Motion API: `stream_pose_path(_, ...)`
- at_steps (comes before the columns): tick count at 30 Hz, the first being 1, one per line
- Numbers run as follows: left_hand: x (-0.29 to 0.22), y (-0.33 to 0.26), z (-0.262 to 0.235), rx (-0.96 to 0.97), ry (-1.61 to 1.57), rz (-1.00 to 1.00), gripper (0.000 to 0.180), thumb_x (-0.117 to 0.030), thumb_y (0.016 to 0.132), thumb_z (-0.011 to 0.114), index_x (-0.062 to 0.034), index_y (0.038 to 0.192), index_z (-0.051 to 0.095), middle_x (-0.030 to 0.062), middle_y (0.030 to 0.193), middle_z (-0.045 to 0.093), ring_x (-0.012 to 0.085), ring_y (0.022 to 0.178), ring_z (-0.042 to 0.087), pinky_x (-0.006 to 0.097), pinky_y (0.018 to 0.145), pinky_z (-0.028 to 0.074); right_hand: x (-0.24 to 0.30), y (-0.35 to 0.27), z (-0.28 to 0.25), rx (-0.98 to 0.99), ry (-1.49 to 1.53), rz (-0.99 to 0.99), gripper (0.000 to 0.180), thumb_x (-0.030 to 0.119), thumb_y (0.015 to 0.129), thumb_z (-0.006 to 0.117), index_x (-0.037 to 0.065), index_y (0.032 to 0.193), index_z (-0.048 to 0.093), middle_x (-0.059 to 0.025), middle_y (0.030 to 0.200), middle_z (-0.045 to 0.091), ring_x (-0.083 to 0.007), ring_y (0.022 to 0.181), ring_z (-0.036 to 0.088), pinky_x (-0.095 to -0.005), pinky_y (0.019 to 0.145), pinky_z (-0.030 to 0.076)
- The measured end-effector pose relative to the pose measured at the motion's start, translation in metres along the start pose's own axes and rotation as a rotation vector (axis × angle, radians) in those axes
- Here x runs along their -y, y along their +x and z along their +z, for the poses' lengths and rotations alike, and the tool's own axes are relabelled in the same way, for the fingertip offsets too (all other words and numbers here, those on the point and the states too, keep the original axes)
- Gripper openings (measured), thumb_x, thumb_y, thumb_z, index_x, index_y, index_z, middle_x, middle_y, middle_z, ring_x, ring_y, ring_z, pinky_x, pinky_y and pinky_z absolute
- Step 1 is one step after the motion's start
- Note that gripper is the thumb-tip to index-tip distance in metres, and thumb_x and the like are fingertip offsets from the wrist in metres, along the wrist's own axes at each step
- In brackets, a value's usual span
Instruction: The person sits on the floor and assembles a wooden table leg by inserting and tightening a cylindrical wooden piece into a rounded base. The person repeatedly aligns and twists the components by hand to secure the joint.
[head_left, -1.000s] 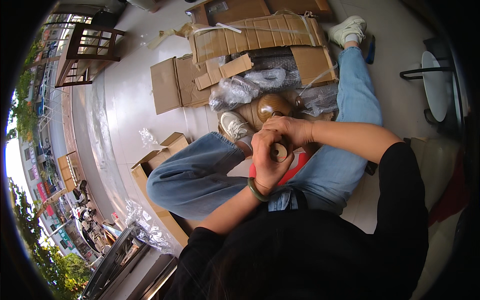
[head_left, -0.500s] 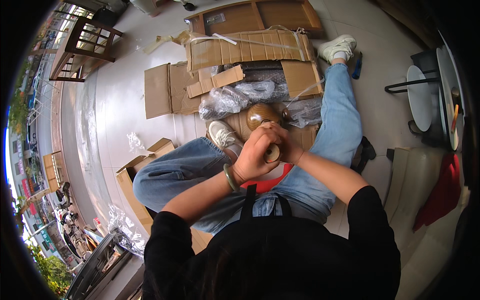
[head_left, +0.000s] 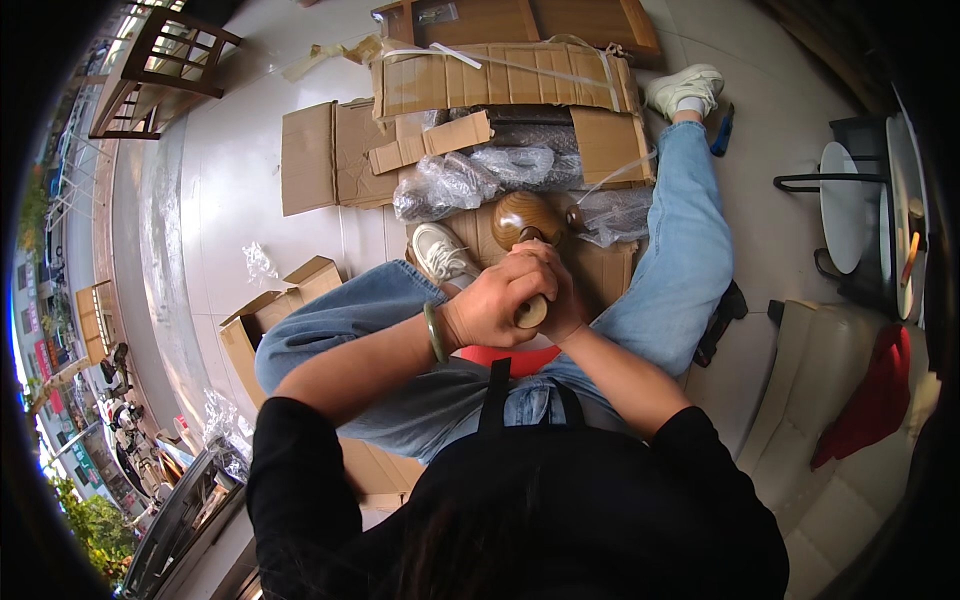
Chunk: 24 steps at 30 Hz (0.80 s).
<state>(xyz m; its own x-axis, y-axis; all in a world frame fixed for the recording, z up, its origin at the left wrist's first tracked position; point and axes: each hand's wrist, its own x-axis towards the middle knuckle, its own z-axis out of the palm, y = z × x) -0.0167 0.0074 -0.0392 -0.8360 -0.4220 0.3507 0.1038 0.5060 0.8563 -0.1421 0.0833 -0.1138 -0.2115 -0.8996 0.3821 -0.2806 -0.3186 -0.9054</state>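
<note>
Both the left hand [head_left: 490, 300] and the right hand [head_left: 566, 297] are closed, gripping a wooden rod [head_left: 532, 312] between the seated person's spread legs; its pale, round end shows between the fists, pointing back toward the body. Just beyond them, near the far edge of a cardboard sheet [head_left: 608, 262] on the floor [head_left: 230, 225], is a glossy, rounded brown wooden piece [head_left: 526, 217]; the hands hide whether it joins the rod. Past that edge lie bubble-wrapped bundles [head_left: 525, 165] beside torn cardboard flaps [head_left: 490, 80]. A pale shoe [head_left: 440, 250] rests by the sheet's left edge. A green bracelet [head_left: 435, 333] circles the left wrist.
</note>
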Motion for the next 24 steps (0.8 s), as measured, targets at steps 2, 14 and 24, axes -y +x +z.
stream_pose_path(2,0.005,0.007,-0.007,0.074,0.012,0.051,0.039,0.001,0.064,0.071,-0.0055,0.099,0.056,0.0111,0.098,0.06,0.0333,0.095,0.061,0.041,0.086,0.051,0.001,-0.009,0.001,-0.009,0.022,0.096,0.041,0.016,0.079,0.074,0.004,0.116,0.059,-0.0093,0.117,0.06,-0.0243,0.116,0.057,-0.0368,0.104,0.043)
stream_pose_path(14,-0.033,-0.036,0.064,-0.799,0.192,-0.323,0.044,0.005,0.061,0.079,-0.0031,0.098,0.055,0.0123,0.098,0.061,0.0287,0.093,0.062,0.037,0.083,0.051,-0.018,0.071,-0.015,1.16,0.09,-0.131,0.043,0.013,0.057,0.08,0.01,0.095,0.061,-0.0049,0.093,0.064,-0.0288,0.093,0.062,-0.0402,0.088,0.047)
stream_pose_path(24,0.003,0.023,-0.008,0.273,-0.034,0.075,0.038,-0.001,0.059,0.074,-0.0052,0.094,0.059,0.0114,0.096,0.061,0.0338,0.094,0.062,0.041,0.082,0.052,-0.009,-0.008,-0.001,-0.084,-0.011,-0.043,0.04,0.026,0.073,0.075,0.007,0.105,0.061,-0.0085,0.106,0.063,-0.0251,0.108,0.061,-0.0397,0.101,0.042)
